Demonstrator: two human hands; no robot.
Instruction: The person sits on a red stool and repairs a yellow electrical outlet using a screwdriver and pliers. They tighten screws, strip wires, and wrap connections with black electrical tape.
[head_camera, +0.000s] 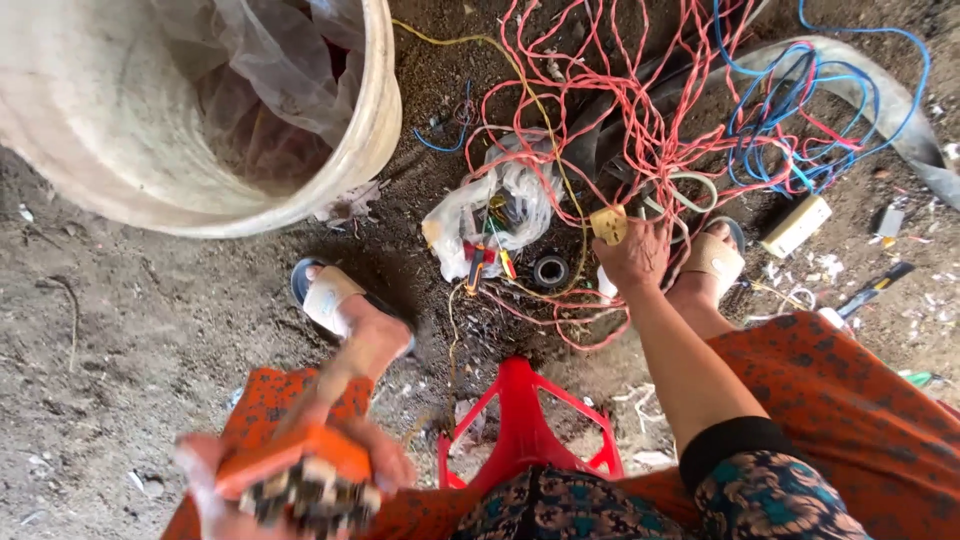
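Observation:
My right hand (632, 255) reaches down to the dirt ground and holds a small tan block (608, 224) at the edge of a tangle of red wires (640, 120). My left hand (290, 480) is close to the camera and blurred; it grips an orange-backed part with dark and pale blocks on its underside (305, 485). A clear plastic bag with small coloured parts (490, 215) lies just left of my right hand, with a black tape roll (550, 270) beside it.
A big pale bucket lined with plastic (370, 110) stands at top left. Blue wires (800, 120) and a grey hose (890, 100) lie top right. A red plastic stool (525, 420) sits between my sandalled feet (335, 300). A small white box (795, 225) lies right.

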